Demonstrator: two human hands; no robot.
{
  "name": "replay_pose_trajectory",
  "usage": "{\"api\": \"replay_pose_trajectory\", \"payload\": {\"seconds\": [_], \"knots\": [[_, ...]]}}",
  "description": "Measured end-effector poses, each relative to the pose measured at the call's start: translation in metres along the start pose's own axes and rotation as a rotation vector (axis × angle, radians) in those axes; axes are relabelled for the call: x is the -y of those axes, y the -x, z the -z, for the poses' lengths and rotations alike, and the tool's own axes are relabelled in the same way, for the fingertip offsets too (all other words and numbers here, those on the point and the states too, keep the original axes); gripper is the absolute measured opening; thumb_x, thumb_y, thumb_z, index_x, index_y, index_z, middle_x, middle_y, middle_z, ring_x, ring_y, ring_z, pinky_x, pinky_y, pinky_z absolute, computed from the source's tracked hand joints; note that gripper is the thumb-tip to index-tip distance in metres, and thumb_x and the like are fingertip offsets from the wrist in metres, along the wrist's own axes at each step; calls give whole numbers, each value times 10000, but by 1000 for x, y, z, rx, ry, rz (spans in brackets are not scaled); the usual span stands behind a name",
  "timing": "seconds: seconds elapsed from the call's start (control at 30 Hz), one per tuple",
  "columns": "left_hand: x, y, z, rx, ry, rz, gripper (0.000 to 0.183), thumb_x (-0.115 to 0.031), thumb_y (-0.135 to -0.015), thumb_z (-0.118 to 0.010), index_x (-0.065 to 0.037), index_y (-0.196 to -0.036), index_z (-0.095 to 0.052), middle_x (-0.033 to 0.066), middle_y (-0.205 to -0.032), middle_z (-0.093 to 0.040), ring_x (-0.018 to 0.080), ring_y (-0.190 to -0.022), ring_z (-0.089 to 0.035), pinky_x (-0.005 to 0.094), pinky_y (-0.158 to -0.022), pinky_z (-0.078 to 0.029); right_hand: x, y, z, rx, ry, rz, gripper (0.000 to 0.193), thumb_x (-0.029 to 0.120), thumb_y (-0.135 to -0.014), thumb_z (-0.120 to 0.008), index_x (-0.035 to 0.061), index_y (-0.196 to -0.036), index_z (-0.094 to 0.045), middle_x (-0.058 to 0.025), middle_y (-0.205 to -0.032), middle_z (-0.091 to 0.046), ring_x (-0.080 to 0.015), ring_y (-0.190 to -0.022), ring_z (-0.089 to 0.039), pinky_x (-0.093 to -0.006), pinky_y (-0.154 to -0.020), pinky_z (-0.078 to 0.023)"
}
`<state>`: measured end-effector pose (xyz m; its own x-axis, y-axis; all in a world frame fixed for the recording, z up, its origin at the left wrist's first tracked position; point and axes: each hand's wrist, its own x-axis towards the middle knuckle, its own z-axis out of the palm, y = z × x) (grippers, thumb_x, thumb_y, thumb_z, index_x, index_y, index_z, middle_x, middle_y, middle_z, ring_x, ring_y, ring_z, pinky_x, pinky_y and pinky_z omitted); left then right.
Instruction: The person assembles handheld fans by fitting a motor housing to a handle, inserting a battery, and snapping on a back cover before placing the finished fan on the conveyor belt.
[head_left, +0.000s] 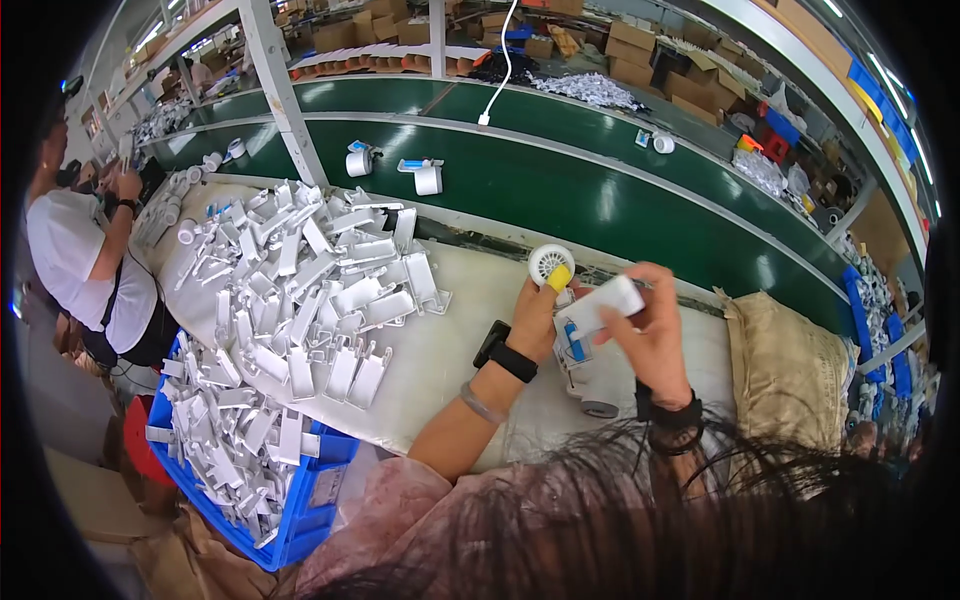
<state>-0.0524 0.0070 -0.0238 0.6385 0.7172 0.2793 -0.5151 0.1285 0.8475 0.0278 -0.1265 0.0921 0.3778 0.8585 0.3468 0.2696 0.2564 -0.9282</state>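
Observation:
My left hand (538, 312), with a yellow cover on one fingertip, is closed around a white device with a round slotted head (550, 264). Below that head, a blue cylindrical cell (574, 341) shows in the device's exposed body. My right hand (655, 335) pinches a long white plastic cover (607, 305) between thumb and fingers, over the body and slightly blurred. Under my hands, a white part with a grey round end (599, 409) rests on the table; whether it belongs to the held device is hidden.
Loose white plastic covers (310, 262) are heaped on the pale tabletop (455, 345) to the left. A blue crate (300, 520) full of similar pieces stands below. Beyond runs a green conveyor (520, 170) carrying white round-headed units (428, 180). A tan sack (785, 365) lies right; another person (95, 235) works far left.

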Motion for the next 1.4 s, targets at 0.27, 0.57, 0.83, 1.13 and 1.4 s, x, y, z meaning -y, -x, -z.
{"api": "replay_pose_trajectory", "payload": {"seconds": [0.27,0.57,0.83,1.13,1.4], "knots": [[4,-6,-17,-169,401,300,326,-253,-966,-575,-22,-1178,-487,111,-1002,-606,313,-986,-649,461,-902,-546,-107,74,120,-337,344,-601,420,112,-855,-689,13,-1202,-473,-172,-1050,-608,-238,-741,-665,-338,-642,-546],[3,-6,-18,-211,367,249,332,-233,-955,-594,-18,-1185,-488,110,-983,-608,310,-973,-653,453,-898,-548,-100,61,99,215,1077,-36,530,227,-662,-804,89,-1147,-640,-129,-1105,-608,-340,-1083,-547,-417,-871,-473],[-3,-7,-21,-234,281,102,341,-189,-943,-613,-34,-1202,-454,104,-1023,-623,262,-963,-668,374,-853,-553,-76,51,81,-95,995,-113,403,236,-709,-800,44,-1039,-672,-122,-899,-612,-313,-828,-615,-391,-716,-508],[1,-2,-24,-267,156,-14,354,-135,-935,-616,-29,-1197,-402,112,-1089,-602,218,-957,-664,336,-812,-542,-47,29,6,-78,785,86,472,275,-736,-804,4,-1076,-621,-134,-879,-604,-319,-809,-602,-390,-684,-495],[-5,-2,-31,-261,223,13,363,-132,-926,-634,-37,-1183,-396,106,-1087,-598,209,-951,-662,323,-791,-543,-45,22,-5,-127,869,87,473,275,-714,-808,18,-1068,-627,-141,-937,-606,-335,-851,-605,-411,-710,-503]]}}
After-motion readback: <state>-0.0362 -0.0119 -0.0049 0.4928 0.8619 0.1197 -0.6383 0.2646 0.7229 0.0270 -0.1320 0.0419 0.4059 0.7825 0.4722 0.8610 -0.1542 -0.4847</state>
